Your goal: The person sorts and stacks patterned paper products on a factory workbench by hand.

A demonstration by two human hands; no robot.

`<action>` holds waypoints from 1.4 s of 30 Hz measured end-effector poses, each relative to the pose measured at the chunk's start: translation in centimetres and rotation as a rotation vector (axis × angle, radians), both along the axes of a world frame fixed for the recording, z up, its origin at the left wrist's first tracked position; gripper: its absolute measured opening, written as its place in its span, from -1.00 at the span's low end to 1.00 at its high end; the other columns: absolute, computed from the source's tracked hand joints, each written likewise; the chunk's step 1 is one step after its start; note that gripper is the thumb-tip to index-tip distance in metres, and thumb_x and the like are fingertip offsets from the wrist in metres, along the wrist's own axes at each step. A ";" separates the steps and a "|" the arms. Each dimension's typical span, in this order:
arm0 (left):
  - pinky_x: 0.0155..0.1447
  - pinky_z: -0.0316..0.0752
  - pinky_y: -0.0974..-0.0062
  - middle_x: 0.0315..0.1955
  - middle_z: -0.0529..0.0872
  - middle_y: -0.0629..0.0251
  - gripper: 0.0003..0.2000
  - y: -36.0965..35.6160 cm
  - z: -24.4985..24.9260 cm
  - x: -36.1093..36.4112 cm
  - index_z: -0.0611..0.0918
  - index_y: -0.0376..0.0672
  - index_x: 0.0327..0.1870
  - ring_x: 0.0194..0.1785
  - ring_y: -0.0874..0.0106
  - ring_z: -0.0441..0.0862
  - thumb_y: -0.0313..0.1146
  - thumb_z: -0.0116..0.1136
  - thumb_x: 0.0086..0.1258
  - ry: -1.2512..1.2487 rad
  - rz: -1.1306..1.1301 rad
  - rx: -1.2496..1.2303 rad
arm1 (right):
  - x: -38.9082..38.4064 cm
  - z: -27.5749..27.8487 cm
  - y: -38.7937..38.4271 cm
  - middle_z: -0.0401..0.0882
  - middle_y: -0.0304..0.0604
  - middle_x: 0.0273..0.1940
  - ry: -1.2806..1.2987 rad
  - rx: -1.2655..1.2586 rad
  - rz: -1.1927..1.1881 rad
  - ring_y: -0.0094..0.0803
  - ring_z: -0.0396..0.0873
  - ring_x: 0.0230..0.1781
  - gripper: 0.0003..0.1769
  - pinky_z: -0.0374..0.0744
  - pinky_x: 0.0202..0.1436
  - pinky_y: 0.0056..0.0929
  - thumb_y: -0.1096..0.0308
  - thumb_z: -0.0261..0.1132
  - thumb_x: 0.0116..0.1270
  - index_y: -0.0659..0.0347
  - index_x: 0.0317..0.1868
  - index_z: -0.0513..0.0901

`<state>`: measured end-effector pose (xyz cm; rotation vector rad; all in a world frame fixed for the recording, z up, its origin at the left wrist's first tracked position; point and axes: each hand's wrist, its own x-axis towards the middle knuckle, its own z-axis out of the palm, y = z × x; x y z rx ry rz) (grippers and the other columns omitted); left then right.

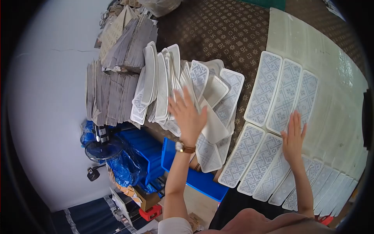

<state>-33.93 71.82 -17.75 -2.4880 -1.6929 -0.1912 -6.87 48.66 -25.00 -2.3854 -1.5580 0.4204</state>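
My left hand (187, 119), with a watch at its wrist, is over a loose pile of long white strips (212, 123) with rounded corners. Its fingers are spread and hold nothing. Some strips in the pile show a grey-blue geometric pattern, others a plain pale side, and many stand leaning on edge. My right hand (294, 140) reaches over the laid-out strips, fingers stretched, the fingertips at the lower end of a patterned strip (306, 95). Beside it lies another patterned strip (285, 93) in the upper row. A lower row of patterned strips (243, 156) runs partly beneath my right forearm.
Bundles of thin grey sheets (113, 93) are stacked at the left by the wall. A brown patterned cloth (233, 31) covers the table, with a pale translucent sheet (331, 117) at right. Blue crates (142, 152) and a fan (103, 150) stand below the table's left edge.
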 end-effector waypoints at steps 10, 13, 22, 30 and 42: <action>0.22 0.40 0.03 0.31 0.32 -0.31 -0.30 0.1 0.5 -5.8 0.15 -0.28 0.48 0.24 -0.16 0.44 -0.50 0.09 0.28 -0.126 0.007 -0.181 | -4.6 3.6 1.1 0.17 0.04 0.47 0.337 0.137 0.167 -0.05 0.06 0.53 -0.43 -0.04 0.53 0.05 0.21 0.05 0.50 0.32 0.41 0.27; 0.06 0.53 0.12 0.25 0.44 -0.23 -0.34 -0.5 4.4 -5.0 0.18 -0.30 0.47 0.09 -0.03 0.61 -0.55 0.06 0.31 -0.382 0.082 -0.351 | -5.1 4.3 1.2 0.22 0.04 0.44 0.442 0.141 0.207 -0.05 0.19 0.47 -0.46 0.12 0.50 -0.04 0.34 0.10 0.46 0.31 0.39 0.30; 0.03 0.59 0.29 0.18 0.56 -0.08 -0.39 -10.9 5.6 -0.7 0.36 -0.22 0.40 0.09 0.07 0.64 -0.59 0.11 0.25 -0.323 -0.325 -0.144 | -12.0 8.0 9.0 0.59 -0.11 0.13 1.762 0.323 -0.255 -0.43 0.57 0.09 -0.54 0.53 0.10 -0.47 0.29 0.14 0.49 0.25 0.32 0.38; 0.29 0.44 0.24 0.31 0.43 -0.06 -0.36 -13.1 4.8 -0.5 0.36 -0.19 0.40 0.32 0.00 0.45 -0.53 0.23 0.24 -0.417 -0.466 -0.481 | -12.4 2.5 8.2 0.64 -0.12 -0.05 1.864 0.256 -0.613 -0.36 0.64 -0.07 -0.48 0.62 -0.04 -0.41 0.38 0.43 0.23 0.32 0.16 0.47; 0.35 0.32 0.42 0.27 0.46 0.21 -0.35 -13.8 -1.3 -1.7 0.22 -0.21 0.43 0.31 0.38 0.42 -0.43 0.25 0.36 -1.341 0.155 -1.227 | -12.1 9.5 1.5 0.51 0.01 0.16 1.457 0.181 -0.181 -0.35 0.47 0.19 -0.33 0.44 0.24 -0.38 0.16 0.35 0.36 0.36 0.32 0.34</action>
